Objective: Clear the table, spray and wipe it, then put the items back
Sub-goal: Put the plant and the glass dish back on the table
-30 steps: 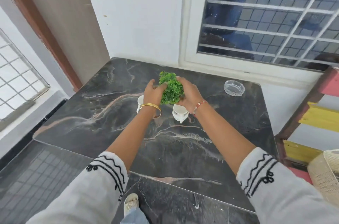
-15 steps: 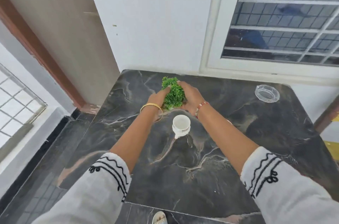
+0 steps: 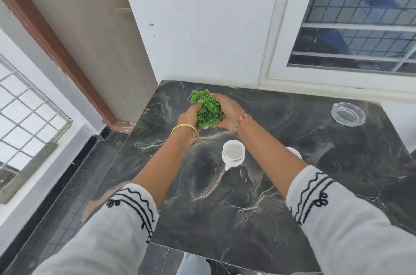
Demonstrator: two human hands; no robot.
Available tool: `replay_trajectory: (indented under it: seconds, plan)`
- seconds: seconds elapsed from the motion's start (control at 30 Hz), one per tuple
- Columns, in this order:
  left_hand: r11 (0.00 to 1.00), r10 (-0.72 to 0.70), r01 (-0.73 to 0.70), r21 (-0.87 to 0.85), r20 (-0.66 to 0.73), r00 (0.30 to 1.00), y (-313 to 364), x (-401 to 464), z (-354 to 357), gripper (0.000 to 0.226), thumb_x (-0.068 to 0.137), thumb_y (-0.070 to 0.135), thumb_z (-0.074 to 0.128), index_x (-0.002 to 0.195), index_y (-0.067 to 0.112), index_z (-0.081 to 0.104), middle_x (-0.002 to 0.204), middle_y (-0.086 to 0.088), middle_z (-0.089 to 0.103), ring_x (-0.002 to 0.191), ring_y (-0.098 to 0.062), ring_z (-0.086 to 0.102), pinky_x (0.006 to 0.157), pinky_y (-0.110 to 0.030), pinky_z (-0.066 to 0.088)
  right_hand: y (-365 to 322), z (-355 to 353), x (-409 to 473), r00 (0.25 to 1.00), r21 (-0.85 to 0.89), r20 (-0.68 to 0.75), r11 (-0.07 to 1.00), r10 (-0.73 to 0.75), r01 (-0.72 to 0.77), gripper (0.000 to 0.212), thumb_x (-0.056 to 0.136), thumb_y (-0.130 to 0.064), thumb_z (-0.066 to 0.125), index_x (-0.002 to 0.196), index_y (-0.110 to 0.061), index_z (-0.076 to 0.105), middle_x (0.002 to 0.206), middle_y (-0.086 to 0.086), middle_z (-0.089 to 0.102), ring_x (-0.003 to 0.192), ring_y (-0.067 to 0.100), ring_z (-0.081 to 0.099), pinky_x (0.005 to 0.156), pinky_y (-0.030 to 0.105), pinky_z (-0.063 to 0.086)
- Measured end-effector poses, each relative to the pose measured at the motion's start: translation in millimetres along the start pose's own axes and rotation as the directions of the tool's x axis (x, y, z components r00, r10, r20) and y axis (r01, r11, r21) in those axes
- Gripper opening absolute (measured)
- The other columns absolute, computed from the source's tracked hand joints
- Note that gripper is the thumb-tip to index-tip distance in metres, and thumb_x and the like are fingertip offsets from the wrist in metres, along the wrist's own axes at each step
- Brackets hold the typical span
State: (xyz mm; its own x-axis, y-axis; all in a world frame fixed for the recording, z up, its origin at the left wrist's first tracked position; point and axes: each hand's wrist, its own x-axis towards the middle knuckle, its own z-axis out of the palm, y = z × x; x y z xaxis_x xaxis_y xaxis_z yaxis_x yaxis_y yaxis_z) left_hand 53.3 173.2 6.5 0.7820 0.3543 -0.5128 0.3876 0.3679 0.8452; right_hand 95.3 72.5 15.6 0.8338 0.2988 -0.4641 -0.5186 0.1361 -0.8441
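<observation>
A small green artificial plant (image 3: 206, 109) sits near the far left corner of the dark marble table (image 3: 247, 207). My left hand (image 3: 188, 118) cups its left side and my right hand (image 3: 227, 109) cups its right side; its pot is mostly hidden between them. A white cup (image 3: 233, 153) stands on the table just behind my wrists. Part of a second white cup (image 3: 294, 152) shows past my right forearm. A clear glass ashtray (image 3: 348, 114) rests at the far right of the table.
A white wall and a barred window (image 3: 360, 27) stand right behind the table. A wooden door (image 3: 78, 27) is to the left, with dark tiled floor (image 3: 67, 196) below it. The table's left edge runs close to the door frame.
Both hands have carried the plant from above the cups toward the table's far left corner. The view has shifted right and closer, so one cup is now behind my right arm.
</observation>
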Motion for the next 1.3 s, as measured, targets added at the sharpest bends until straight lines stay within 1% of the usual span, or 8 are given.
replay_trajectory:
  seconds: [0.17,0.4,0.53,0.6,0.87,1.13,1.2,1.3]
  plan:
    - [0.999,-0.038,0.037,0.030,0.032,0.999,21,39,-8,0.046,0.087,0.033,0.052,0.124,0.006,0.051,0.106,-0.010,0.060,0.072,-0.016,0.055,0.057,-0.025,0.040,-5,18,42,0.998,0.045,-0.045,0.999,0.032,-0.030,0.015,0.087,-0.030,0.061,0.087,-0.016,0.063,0.101,0.012,0.065,0.099,0.030,0.063,0.087,0.050,0.054]
    - [0.995,-0.078,0.073,0.074,0.078,0.994,46,121,-22,0.048,0.087,0.038,0.051,0.125,0.007,0.051,0.118,-0.011,0.061,0.094,-0.021,0.056,0.066,-0.025,0.044,-9,51,120,0.987,0.081,-0.139,0.995,0.075,-0.064,0.035,0.090,-0.035,0.057,0.112,-0.008,0.061,0.117,0.017,0.064,0.106,0.032,0.063,0.090,0.050,0.052]
    - [0.994,-0.080,0.074,0.084,0.069,0.994,55,173,-29,0.052,0.086,0.039,0.054,0.127,0.007,0.050,0.126,-0.012,0.058,0.114,-0.025,0.056,0.101,-0.035,0.043,-13,68,161,0.981,0.125,-0.164,0.988,0.105,-0.085,0.038,0.091,-0.037,0.056,0.113,-0.008,0.060,0.111,0.015,0.065,0.094,0.027,0.065,0.086,0.044,0.054]
    - [0.994,-0.073,0.069,0.083,0.036,0.997,59,192,-32,0.056,0.084,0.040,0.056,0.128,0.007,0.048,0.129,-0.013,0.056,0.119,-0.027,0.053,0.106,-0.039,0.040,-16,74,177,0.981,0.132,-0.167,0.988,0.102,-0.081,0.036,0.092,-0.038,0.054,0.112,-0.009,0.060,0.110,0.014,0.065,0.090,0.025,0.065,0.086,0.043,0.055]
    - [0.998,-0.048,0.045,0.035,0.077,0.996,74,246,-38,0.056,0.085,0.036,0.057,0.130,0.006,0.045,0.127,-0.013,0.056,0.112,-0.025,0.057,0.103,-0.039,0.044,-30,93,229,0.976,0.072,-0.170,0.990,0.134,-0.124,0.051,0.092,-0.047,0.047,0.129,-0.011,0.049,0.133,0.013,0.052,0.116,0.030,0.054,0.091,0.046,0.052]
    - [0.992,-0.076,0.058,0.114,0.157,0.985,69,260,-40,0.051,0.086,0.038,0.055,0.130,0.013,0.046,0.137,-0.008,0.048,0.123,-0.021,0.046,0.097,-0.030,0.037,-26,88,241,0.981,-0.025,-0.141,0.991,0.130,-0.135,0.053,0.091,-0.055,0.042,0.126,-0.016,0.052,0.133,0.009,0.054,0.113,0.028,0.057,0.093,0.045,0.051]
    - [0.987,-0.061,0.037,0.157,0.152,0.987,68,260,-42,0.054,0.087,0.040,0.053,0.132,0.013,0.043,0.139,-0.008,0.046,0.125,-0.023,0.044,0.097,-0.031,0.035,-26,87,239,0.980,-0.038,-0.141,0.989,0.139,-0.145,0.051,0.092,-0.057,0.040,0.121,-0.018,0.052,0.137,0.009,0.051,0.115,0.028,0.056,0.094,0.044,0.051]
    - [0.952,0.011,-0.034,0.303,0.076,0.997,65,257,-48,0.056,0.088,0.041,0.050,0.134,0.009,0.041,0.142,-0.016,0.042,0.132,-0.033,0.038,0.107,-0.041,0.033,-23,80,233,0.967,-0.113,-0.200,0.977,0.155,-0.180,0.064,0.091,-0.060,0.036,0.139,-0.018,0.037,0.148,0.009,0.035,0.125,0.034,0.044,0.096,0.043,0.048]
